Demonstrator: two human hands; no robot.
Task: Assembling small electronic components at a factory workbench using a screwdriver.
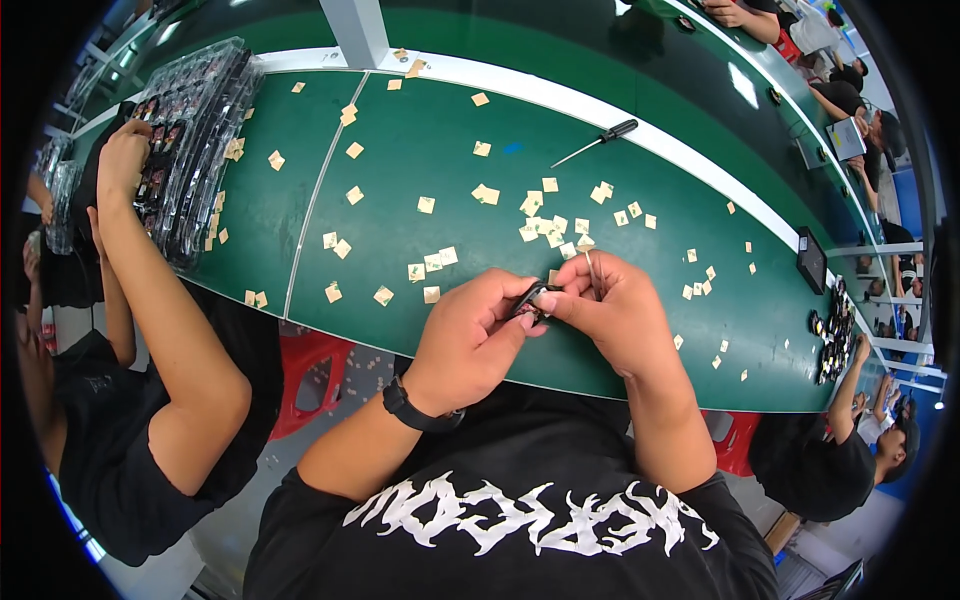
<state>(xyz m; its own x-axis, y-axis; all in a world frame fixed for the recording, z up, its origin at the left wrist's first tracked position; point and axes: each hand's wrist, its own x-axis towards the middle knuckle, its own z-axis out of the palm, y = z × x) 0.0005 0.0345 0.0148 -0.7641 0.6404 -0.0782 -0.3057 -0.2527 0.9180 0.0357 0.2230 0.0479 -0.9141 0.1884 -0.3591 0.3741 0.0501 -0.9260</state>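
Observation:
My left hand (468, 335), with a black watch on its wrist, pinches a small black part (530, 298) that shows some red inside. Its shape is mostly hidden by the fingers. My right hand (618, 312) is closed, its thumb pressed against the same part from the right. A thin silver tool (594, 272), possibly tweezers, sticks up between the right fingers. Around and beyond my hands, several small cream paper squares (541, 226) lie scattered on the green tabletop (400, 130); a few have green marks.
A black-handled screwdriver (610, 133) lies near the far white edge. Clear plastic trays (190, 150) with dark parts are stacked far left, a co-worker's hand (122, 160) on them. At right are a black box (811, 262) and a heap of dark parts (832, 335).

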